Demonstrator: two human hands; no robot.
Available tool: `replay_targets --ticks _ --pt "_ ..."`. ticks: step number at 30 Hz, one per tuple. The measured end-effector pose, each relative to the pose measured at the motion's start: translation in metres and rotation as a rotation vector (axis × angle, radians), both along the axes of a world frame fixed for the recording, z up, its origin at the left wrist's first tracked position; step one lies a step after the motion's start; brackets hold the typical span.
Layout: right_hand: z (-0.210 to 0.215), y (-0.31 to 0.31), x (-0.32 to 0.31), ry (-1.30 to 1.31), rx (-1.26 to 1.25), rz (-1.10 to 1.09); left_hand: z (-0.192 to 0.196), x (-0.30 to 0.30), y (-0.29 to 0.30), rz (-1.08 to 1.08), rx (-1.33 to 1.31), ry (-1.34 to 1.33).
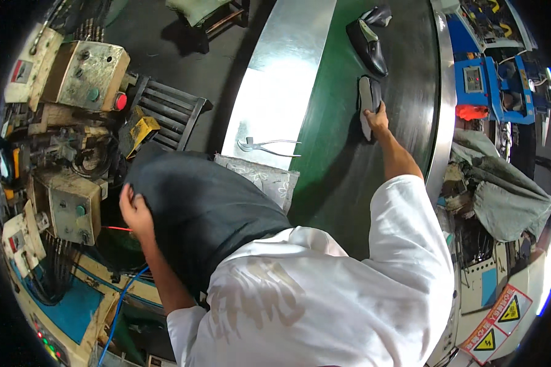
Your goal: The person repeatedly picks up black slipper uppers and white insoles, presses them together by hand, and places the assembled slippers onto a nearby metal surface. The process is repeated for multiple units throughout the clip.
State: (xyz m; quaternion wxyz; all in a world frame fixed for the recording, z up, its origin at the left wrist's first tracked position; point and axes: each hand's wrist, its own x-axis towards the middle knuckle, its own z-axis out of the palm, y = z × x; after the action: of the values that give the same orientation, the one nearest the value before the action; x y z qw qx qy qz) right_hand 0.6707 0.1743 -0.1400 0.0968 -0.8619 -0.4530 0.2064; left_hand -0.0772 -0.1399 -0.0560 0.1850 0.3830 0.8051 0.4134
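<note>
My right hand (378, 118) is closed round a dark shoe (367, 98) tipped on its side, its pale grey sole facing left, over the green conveyor belt (324, 134). Just beyond it a pair of black shoes (370, 46) lies on the belt. My left hand (138, 214) hangs beside my dark-trousered knee, near the machine at left. Its fingers are loosely bent and apart, with nothing seen in them. Metal pincers (266, 147) rest on the shiny metal ledge (275, 79) between my legs and the belt.
At left stands a grimy machine with control boxes (73, 208) and a red button (120, 101). A dark slatted stool (171, 113) and a yellow pedal guard (142, 129) are near my knee. Right of the belt are a blue machine (471, 82) and a grey cloth (502, 189).
</note>
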Motion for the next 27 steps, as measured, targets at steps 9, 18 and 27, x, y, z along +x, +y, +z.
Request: replay_targets --ticks 9,18,27 --pt "0.119 -0.064 -0.254 1.131 -0.057 0.091 0.089 0.152 0.15 -0.345 0.226 -0.733" --pt "0.202 -0.164 -0.499 1.407 -0.459 0.595 0.105 0.073 0.062 -0.015 0.424 -0.54" --pt "0.211 -0.237 -0.535 1.1 -0.683 1.232 0.123 0.018 -0.087 0.093 0.307 -0.619"
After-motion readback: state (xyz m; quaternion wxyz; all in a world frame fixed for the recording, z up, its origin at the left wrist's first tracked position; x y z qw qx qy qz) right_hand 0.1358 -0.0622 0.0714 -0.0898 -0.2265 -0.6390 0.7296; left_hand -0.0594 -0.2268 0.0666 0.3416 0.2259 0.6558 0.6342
